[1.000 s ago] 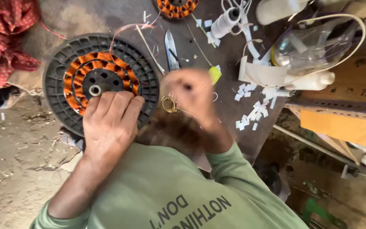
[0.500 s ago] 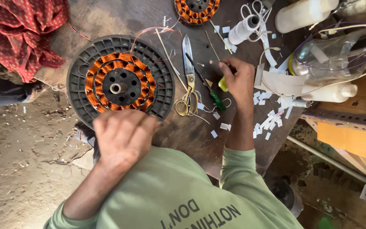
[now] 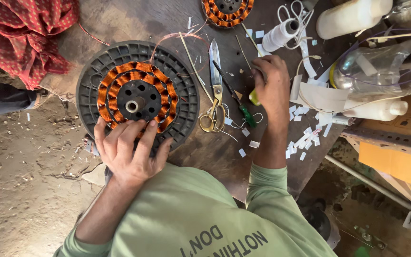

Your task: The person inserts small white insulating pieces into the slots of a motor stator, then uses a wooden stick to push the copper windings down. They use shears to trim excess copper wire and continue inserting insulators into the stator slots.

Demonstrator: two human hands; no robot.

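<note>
While left hand (image 3: 129, 150) lies flat, fingers spread, pinning the wound stator (image 3: 137, 98) steady, right hand (image 3: 272, 83) grips a green-handled tool (image 3: 253, 97) beside the scissors (image 3: 215, 90).

A clear plastic bag (image 3: 381, 71) lies crumpled at the surface's right edge. Two white plastic bottles (image 3: 350, 16) sit by it, one above, one below. Lower right, an orange-yellow carton (image 3: 398, 164) leans.

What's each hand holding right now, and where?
Left hand presses the motor winding's near rim, gripping nothing. Right hand closes on a yellow-green tool; grip hidden.
</note>
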